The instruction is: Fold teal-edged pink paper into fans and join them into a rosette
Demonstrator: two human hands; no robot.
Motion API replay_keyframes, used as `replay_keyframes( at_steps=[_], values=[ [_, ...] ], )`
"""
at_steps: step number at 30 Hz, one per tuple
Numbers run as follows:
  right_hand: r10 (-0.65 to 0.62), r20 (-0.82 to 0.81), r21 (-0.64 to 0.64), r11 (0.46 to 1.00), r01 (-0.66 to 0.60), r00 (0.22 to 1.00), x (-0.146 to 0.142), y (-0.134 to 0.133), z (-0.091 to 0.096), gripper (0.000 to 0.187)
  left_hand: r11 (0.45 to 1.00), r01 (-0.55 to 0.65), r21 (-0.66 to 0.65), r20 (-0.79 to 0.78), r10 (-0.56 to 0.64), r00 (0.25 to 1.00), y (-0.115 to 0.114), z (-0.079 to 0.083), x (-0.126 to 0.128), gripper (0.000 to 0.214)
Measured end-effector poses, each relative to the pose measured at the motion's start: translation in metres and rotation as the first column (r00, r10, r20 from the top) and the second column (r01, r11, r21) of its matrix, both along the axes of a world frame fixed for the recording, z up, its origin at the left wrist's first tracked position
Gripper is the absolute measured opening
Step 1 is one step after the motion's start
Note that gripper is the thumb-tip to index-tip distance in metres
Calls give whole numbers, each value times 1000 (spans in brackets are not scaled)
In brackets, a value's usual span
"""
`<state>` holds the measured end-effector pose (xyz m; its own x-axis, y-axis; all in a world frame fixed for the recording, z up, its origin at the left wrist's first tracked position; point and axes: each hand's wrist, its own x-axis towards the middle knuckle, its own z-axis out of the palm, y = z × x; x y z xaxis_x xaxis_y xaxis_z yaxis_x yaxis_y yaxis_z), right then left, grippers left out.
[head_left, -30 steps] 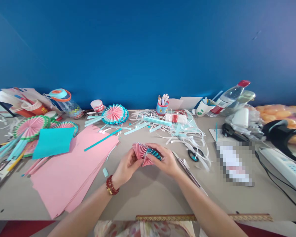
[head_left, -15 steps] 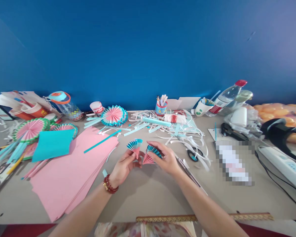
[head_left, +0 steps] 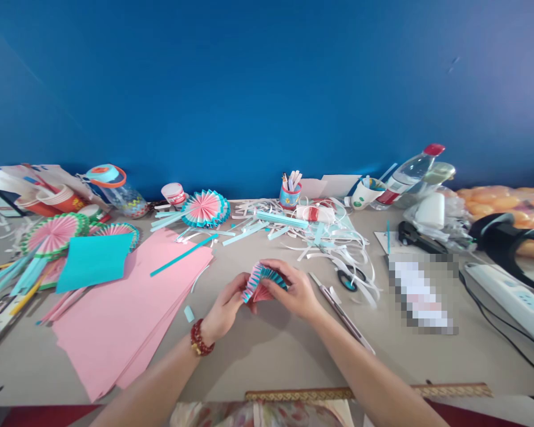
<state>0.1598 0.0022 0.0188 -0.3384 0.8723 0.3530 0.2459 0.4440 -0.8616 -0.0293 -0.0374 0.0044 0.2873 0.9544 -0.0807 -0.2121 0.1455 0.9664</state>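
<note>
Above the table's middle, my left hand (head_left: 226, 302) and my right hand (head_left: 293, 287) both grip pleated paper fans (head_left: 267, 280) in pink and teal. The left part is turned so its zigzag edge faces up. My right thumb presses on the right part, with my fingers behind it. At this moment the two folded parts touch or overlap; whether they are joined I cannot tell. A beaded bracelet (head_left: 200, 338) circles my left wrist. Just left of my hand lies a small light-blue paper scrap (head_left: 189, 314). Right of my hands rests a long thin silver tool (head_left: 342, 314).
Pink paper sheets (head_left: 129, 314) and a teal sheet (head_left: 95, 263) lie on the left, near finished paper rosettes (head_left: 206, 207). Paper strips (head_left: 285, 219) are heaped at the back. Dark scissors (head_left: 350, 277), a power strip (head_left: 509, 290) and a bottle (head_left: 404, 178) are on the right.
The two fan parts, held apart before, have come together between my hands. My left hand has turned its fan, tilting the pleated edge up and toward the right one.
</note>
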Motion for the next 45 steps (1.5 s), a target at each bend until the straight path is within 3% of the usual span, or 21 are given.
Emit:
replay_keyframes(
  at_steps=[3, 6, 11, 13, 16, 20, 32, 37, 45],
  values=[
    [-14, 2, 13, 1000, 14, 1000, 0, 0, -1, 30, 998, -26, 65, -116, 34, 993, -3, 5, 2, 24],
    [-1, -2, 18, 1000, 1, 1000, 1, -2, -2, 33, 986, -157, 59, -191, 165, 968, -2, 2, 1, 26],
    [-35, -40, -14, 999, 34, 999, 4, 1, -7, 35, 943, -324, -71, -104, 317, 943, 3, -10, -3, 31],
    [-46, -36, -28, 999, 45, 998, 4, 2, -8, 34, 949, -272, -162, 13, 277, 961, 4, -8, -2, 30],
    [-20, -25, -28, 999, 20, 999, 3, 2, -6, 32, 964, -87, -252, 160, 130, 978, 5, -1, 0, 27],
    [11, -19, -30, 999, -12, 1000, 1, 0, -4, 33, 962, 40, -269, 210, 18, 978, 6, 5, 1, 29],
    [3, -126, -192, 981, -27, 992, -2, 0, -3, 32, 973, 118, -197, 228, -71, 971, 3, -2, 3, 45],
    [-4, -109, -171, 985, -14, 994, 1, 2, -4, 31, 959, 192, -208, 253, -137, 958, 1, -1, 4, 54],
    [-3, -148, -249, 968, -35, 989, -1, 0, -6, 33, 959, 243, -146, 149, -221, 964, 0, -8, 1, 48]
  ],
)
